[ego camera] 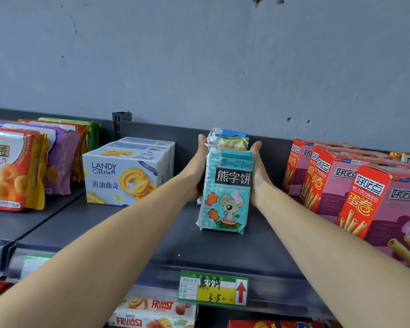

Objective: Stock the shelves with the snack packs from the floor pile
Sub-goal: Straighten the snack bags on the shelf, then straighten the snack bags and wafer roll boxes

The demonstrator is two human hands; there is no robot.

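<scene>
A teal snack pack with a koala picture (225, 192) stands upright on the dark shelf (171, 235), in its middle. Behind it stand more packs, the top of a gold and blue one (232, 139) showing. My left hand (200, 171) presses flat against the left side of these packs with straight fingers. My right hand (258, 174) presses flat against their right side. Both forearms reach in from the lower corners.
White Landy Castle cookie boxes (128, 174) stand left of the packs, and orange and purple bags (17, 169) further left. Red and pink egg-roll boxes (355, 192) fill the right. A green and yellow price tag (213, 291) hangs on the shelf's front edge. Fruiast packs (152, 313) lie below.
</scene>
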